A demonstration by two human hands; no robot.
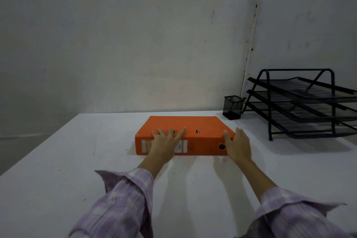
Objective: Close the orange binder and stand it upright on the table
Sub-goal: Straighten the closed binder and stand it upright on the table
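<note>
The closed orange binder is pressed by the flat, spread left hand over its near spine edge, and its right end is cupped by the right hand. It is laid flat on the white table, near a mesh pen cup.

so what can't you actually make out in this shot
All from the head view:
- Spine label on the orange binder: text too small, partly covered by the left hand.
- Binder's far edge and underside: hidden by its own body.
- Pen cup contents: dark mesh hides them.
- Tray rack: cut off by the right edge.
</note>
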